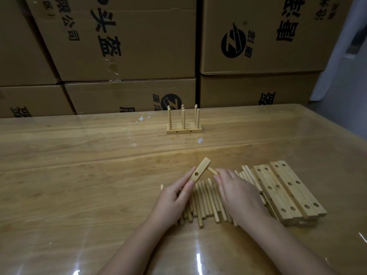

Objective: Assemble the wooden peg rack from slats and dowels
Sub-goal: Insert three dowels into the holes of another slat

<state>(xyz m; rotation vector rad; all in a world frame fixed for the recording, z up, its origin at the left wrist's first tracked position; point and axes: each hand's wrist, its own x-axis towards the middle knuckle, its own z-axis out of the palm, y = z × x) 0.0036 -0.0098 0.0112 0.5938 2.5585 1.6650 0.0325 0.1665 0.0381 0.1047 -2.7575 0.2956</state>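
Fitting a dowel [212, 171] into a drilled slat [201, 169] seems the step | left hand [174, 195] grips slat's lower end | right hand [236, 191] pinches dowel just right of it | next: align dowel tip with hole [196, 173], press square | spare dowels [208, 199] under both hands | cardboard boxes [129, 46] far beyond, closed, contents unseen

Cardboard boxes [127, 46] printed with black characters are stacking up across the upper frame behind a glossy wooden table [69, 175], which is carrying white scraps [200, 140] near center.
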